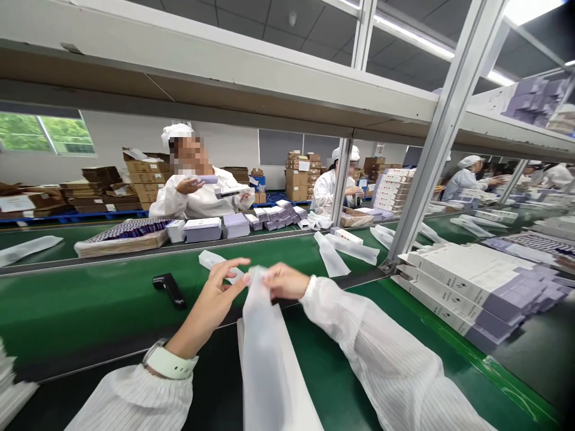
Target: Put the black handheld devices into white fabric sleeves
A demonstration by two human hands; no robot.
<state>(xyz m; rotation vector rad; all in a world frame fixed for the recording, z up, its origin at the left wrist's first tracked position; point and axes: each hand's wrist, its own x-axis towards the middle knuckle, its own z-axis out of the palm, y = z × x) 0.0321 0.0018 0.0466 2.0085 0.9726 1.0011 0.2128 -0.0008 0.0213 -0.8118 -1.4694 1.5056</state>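
A long translucent white plastic sleeve [265, 353] stretches toward me in the middle of the head view. Its top end is pinched in my right hand [287, 281], whose fingers are closed and slightly blurred. My left hand [215, 305], with a pale-green watch strap at the wrist, is at the sleeve's upper left edge. Its thumb and fingers are apart, the thumb tip close to or touching the plastic. Under the sleeve lie more long white pieces [294, 365], partly covered. Behind my left fingers another translucent sleeve [211, 259] rests on the green belt.
A black handheld device [169, 290] lies on the green belt [112, 299]. More sleeves [332, 254] lie beyond. White-and-purple boxes [476, 287] are stacked at right, beside a metal post [431, 137]. A shelf [224, 78] crosses overhead. Co-workers [202, 191] in white sit opposite.
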